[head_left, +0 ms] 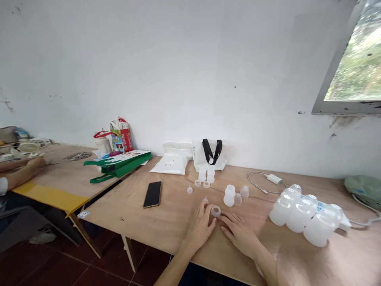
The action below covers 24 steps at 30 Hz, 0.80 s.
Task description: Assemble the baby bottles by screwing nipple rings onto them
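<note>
On the table my left hand (pixel 200 227) rests with its thumb apart from its fingers. Its fingertips are beside a clear bottle nipple (pixel 205 200) and a translucent screw ring (pixel 216 211). My right hand (pixel 238 232) lies flat, fingers spread, with the tips close to that same ring; whether either hand touches it, I cannot tell. Beyond them stands a white translucent baby bottle (pixel 229 195), beside a small clear cap (pixel 237 199) and a larger clear dome cover (pixel 244 192). Farther back are another nipple (pixel 189 190), two rings (pixel 197 182) and two small bottles (pixel 210 176).
Several frosted bottles (pixel 300 214) stand upside down at right, near a white adapter (pixel 274 179) with cable. A black phone (pixel 152 194) lies left. White packages (pixel 172 163) and a black-handled bag (pixel 198 157) line the wall. Another person's hand (pixel 36 163) is at the left table.
</note>
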Each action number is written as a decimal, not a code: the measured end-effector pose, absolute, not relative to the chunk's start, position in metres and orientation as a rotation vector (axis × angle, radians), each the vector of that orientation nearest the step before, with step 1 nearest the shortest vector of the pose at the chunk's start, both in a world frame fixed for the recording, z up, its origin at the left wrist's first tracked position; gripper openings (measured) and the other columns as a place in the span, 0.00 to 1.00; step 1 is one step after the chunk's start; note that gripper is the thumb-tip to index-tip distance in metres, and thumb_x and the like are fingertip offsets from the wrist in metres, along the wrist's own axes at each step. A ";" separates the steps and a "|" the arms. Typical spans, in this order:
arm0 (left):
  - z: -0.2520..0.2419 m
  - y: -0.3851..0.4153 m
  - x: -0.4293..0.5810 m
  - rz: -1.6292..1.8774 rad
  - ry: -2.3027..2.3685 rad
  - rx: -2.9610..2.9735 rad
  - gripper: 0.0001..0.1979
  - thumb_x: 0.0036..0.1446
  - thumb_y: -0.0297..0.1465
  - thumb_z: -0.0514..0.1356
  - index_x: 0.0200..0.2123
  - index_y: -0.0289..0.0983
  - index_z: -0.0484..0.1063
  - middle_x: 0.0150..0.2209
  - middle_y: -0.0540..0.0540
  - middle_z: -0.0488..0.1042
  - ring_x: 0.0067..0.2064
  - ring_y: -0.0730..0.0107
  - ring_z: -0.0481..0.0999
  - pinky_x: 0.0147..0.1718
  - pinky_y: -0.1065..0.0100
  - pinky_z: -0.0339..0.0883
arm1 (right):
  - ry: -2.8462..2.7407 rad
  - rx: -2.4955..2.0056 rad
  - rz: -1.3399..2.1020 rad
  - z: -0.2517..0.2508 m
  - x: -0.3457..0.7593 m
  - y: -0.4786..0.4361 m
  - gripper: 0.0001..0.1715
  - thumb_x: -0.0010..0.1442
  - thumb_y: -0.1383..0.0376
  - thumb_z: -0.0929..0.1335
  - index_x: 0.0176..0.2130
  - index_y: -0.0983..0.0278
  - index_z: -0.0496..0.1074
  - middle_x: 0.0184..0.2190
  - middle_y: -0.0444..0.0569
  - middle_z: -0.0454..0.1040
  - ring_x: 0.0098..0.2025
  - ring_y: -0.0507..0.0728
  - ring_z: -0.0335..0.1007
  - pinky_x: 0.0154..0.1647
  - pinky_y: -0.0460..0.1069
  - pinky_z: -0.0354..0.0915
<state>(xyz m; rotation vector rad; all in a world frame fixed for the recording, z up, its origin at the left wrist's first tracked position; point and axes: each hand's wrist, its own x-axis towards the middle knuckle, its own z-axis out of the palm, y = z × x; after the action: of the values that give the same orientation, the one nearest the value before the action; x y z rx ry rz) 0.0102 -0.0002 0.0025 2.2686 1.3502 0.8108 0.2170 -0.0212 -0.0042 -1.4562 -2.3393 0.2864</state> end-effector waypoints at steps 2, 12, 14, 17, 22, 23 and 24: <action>0.000 0.004 0.005 0.791 1.370 2.270 0.28 0.66 0.32 0.56 0.68 0.45 0.61 0.73 0.40 0.53 0.72 0.53 0.57 0.69 0.51 0.57 | -2.329 -1.460 0.276 -0.004 0.216 -0.022 0.24 0.72 0.60 0.61 0.63 0.56 0.71 0.65 0.52 0.71 0.66 0.65 0.66 0.67 0.63 0.62; -0.002 0.029 0.000 0.506 1.395 2.263 0.39 0.66 0.43 0.59 0.75 0.42 0.50 0.77 0.37 0.40 0.77 0.41 0.41 0.70 0.43 0.50 | -2.304 -1.455 0.258 0.000 0.214 -0.025 0.22 0.71 0.62 0.62 0.61 0.55 0.72 0.64 0.49 0.71 0.65 0.63 0.67 0.66 0.61 0.63; 0.001 0.031 0.003 0.476 1.404 2.304 0.35 0.66 0.45 0.59 0.72 0.41 0.58 0.76 0.36 0.48 0.75 0.41 0.48 0.70 0.44 0.51 | -2.300 -1.459 0.266 0.001 0.214 -0.025 0.22 0.72 0.61 0.63 0.62 0.56 0.72 0.65 0.49 0.71 0.66 0.63 0.67 0.67 0.61 0.63; 0.002 0.029 0.002 0.540 1.376 2.353 0.24 0.67 0.43 0.60 0.63 0.42 0.69 0.70 0.40 0.60 0.70 0.48 0.60 0.68 0.49 0.55 | -2.316 -1.479 0.284 0.001 0.214 -0.025 0.23 0.72 0.61 0.62 0.63 0.56 0.71 0.65 0.49 0.71 0.66 0.63 0.66 0.67 0.61 0.62; 0.000 0.020 -0.004 0.690 1.296 2.294 0.18 0.67 0.36 0.60 0.59 0.45 0.72 0.61 0.45 0.69 0.63 0.57 0.67 0.65 0.57 0.60 | -2.328 -1.445 0.310 0.002 0.216 -0.025 0.23 0.72 0.61 0.62 0.63 0.54 0.70 0.66 0.48 0.70 0.66 0.63 0.65 0.67 0.61 0.61; 0.001 0.019 -0.005 0.710 1.285 2.275 0.17 0.67 0.35 0.61 0.57 0.45 0.72 0.60 0.45 0.69 0.62 0.58 0.68 0.64 0.58 0.61 | -2.331 -1.433 0.314 0.002 0.216 -0.025 0.23 0.72 0.61 0.62 0.63 0.54 0.70 0.66 0.48 0.70 0.66 0.63 0.65 0.67 0.61 0.61; 0.001 0.019 -0.005 0.726 1.276 2.255 0.16 0.66 0.35 0.61 0.56 0.44 0.73 0.59 0.46 0.70 0.61 0.58 0.69 0.63 0.59 0.62 | -2.333 -1.424 0.316 0.003 0.216 -0.025 0.23 0.72 0.61 0.62 0.62 0.54 0.70 0.66 0.48 0.70 0.66 0.63 0.65 0.67 0.61 0.61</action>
<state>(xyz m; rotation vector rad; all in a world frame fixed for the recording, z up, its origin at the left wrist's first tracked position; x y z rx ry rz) -0.0053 0.0190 0.0012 2.2554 1.2764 0.7264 0.2159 -0.0255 0.0028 -1.4243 -2.3326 0.3160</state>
